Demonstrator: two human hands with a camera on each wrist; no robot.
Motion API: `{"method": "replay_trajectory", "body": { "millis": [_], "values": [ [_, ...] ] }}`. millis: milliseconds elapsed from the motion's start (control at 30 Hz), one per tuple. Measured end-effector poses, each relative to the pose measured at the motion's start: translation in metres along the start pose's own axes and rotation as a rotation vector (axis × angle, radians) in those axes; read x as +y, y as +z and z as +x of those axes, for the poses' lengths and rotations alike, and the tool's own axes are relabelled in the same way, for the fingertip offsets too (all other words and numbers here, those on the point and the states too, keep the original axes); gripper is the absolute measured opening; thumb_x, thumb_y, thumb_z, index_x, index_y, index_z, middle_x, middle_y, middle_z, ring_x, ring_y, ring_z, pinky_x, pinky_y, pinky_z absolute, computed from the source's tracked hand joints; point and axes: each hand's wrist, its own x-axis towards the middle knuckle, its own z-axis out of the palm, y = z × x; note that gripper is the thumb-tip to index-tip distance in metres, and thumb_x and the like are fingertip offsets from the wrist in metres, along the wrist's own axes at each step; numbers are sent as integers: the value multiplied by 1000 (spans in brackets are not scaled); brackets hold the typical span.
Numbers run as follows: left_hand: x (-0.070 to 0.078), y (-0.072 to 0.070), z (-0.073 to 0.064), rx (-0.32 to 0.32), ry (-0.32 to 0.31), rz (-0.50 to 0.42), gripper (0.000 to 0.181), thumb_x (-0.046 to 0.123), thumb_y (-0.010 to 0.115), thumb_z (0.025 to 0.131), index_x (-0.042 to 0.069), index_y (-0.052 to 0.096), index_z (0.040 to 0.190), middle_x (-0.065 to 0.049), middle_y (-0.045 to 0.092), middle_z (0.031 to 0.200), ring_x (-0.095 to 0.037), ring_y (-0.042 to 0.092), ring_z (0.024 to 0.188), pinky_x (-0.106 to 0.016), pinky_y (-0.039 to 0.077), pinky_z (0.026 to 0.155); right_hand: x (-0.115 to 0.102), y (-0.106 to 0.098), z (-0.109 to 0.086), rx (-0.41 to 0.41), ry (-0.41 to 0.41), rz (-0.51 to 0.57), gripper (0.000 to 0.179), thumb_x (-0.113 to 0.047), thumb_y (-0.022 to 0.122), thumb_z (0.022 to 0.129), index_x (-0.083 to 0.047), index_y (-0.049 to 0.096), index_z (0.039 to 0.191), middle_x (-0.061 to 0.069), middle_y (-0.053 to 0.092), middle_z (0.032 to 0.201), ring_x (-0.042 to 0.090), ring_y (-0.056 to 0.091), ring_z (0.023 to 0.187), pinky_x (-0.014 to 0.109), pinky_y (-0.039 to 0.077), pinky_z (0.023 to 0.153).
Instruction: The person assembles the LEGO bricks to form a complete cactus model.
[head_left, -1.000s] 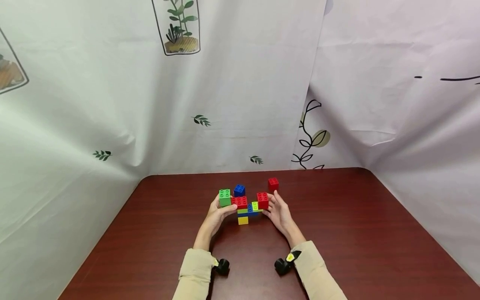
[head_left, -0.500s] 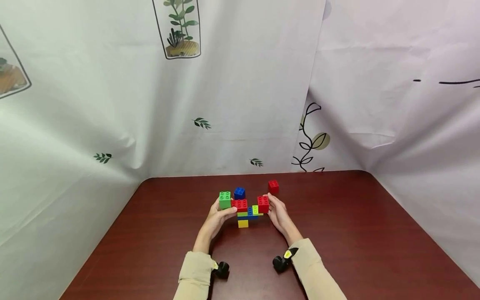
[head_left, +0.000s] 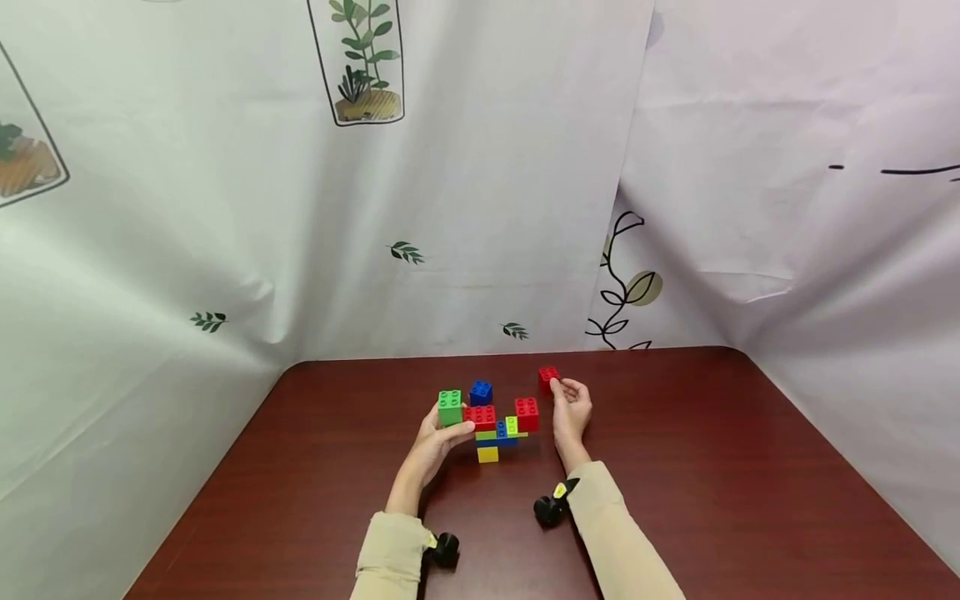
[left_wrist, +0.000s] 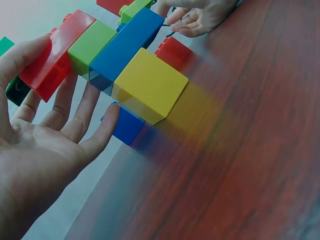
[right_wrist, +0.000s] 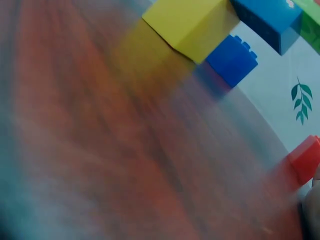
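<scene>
My left hand (head_left: 429, 446) holds a toy-brick build (head_left: 482, 418) by its left side, thumb on the front of a long red brick (left_wrist: 57, 55) and fingers behind. A green brick (head_left: 450, 407) tops the build's left end, and a red brick (head_left: 527, 415) its right end. Lime and blue bricks join them above a yellow brick (left_wrist: 150, 85) at the bottom. My right hand (head_left: 572, 412) is at a loose red brick (head_left: 546, 377) on the table, fingertips overlapping its right edge. In the right wrist view, only a fingertip shows beside that brick.
A loose blue brick (head_left: 481, 392) stands on the brown table (head_left: 337, 483) just behind the build. White printed cloth (head_left: 480, 208) hangs past the table's back edge. Each wrist bears a small black camera.
My right hand has left the build's right end and moved back and right to the loose red brick. My left hand keeps its hold on the build at nearly the same spot.
</scene>
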Motion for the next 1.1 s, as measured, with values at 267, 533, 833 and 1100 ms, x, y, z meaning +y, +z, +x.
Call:
{"method": "replay_trajectory", "body": {
  "millis": [267, 533, 833, 1100],
  "values": [
    [-1, -1, 0, -33, -3, 1, 65, 4, 61, 91, 0, 27, 146, 4, 61, 109, -9, 64, 99, -25, 54, 94, 2, -2, 9, -50, -50, -128, 64, -5, 77, 79, 3, 42, 132, 25, 47, 126, 38, 48, 116, 17, 48, 81],
    [-1, -2, 0, -23, 15, -13, 63, 3, 60, 91, -3, 29, 145, 3, 58, 109, -8, 63, 98, -22, 55, 91, 5, -3, 14, -239, -76, -286, 70, -7, 77, 81, 3, 41, 140, 26, 46, 139, 40, 44, 130, 54, 45, 106],
    [-1, -1, 0, -22, 16, -27, 62, 3, 61, 90, -4, 29, 143, 2, 57, 108, -8, 64, 96, -21, 55, 89, 6, -7, 19, -390, -94, -428, 66, -14, 70, 90, -12, 39, 149, 21, 41, 151, 41, 50, 132, 50, 45, 106],
    [1, -1, -1, -38, 17, -31, 62, 1, 60, 90, -5, 27, 142, 4, 58, 107, -8, 64, 95, -23, 55, 90, 5, -2, 17, -285, -148, -469, 43, -13, 69, 90, -5, 60, 132, 25, 59, 133, 43, 68, 102, 50, 54, 92]
  ]
}}
